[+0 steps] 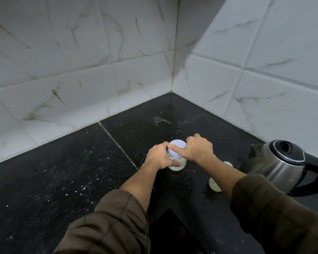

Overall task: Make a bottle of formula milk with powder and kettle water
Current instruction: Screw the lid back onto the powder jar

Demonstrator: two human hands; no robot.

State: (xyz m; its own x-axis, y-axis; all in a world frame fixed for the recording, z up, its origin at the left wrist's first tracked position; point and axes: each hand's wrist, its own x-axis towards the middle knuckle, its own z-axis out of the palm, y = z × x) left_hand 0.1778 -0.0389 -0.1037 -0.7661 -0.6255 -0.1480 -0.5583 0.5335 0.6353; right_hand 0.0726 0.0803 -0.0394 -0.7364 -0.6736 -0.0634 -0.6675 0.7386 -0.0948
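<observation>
A small clear jar of white powder (176, 166) stands on the black countertop (72, 171) near the corner. Its pale lilac lid (177, 146) is on top. My left hand (159, 155) grips the jar's body from the left. My right hand (198, 147) curls over the lid from the right, thumb across its front edge. A steel kettle (281, 162) with a black lid and handle stands at the right. A white baby bottle (214, 184) lies behind my right forearm, partly hidden, and a second white piece (229, 164) shows beyond the arm.
White marble-look tiled walls (99, 70) meet in a corner behind the jar. A wet smear (162, 121) marks the counter near that corner. The counter's front edge drops to a dark gap (173, 231) between my arms.
</observation>
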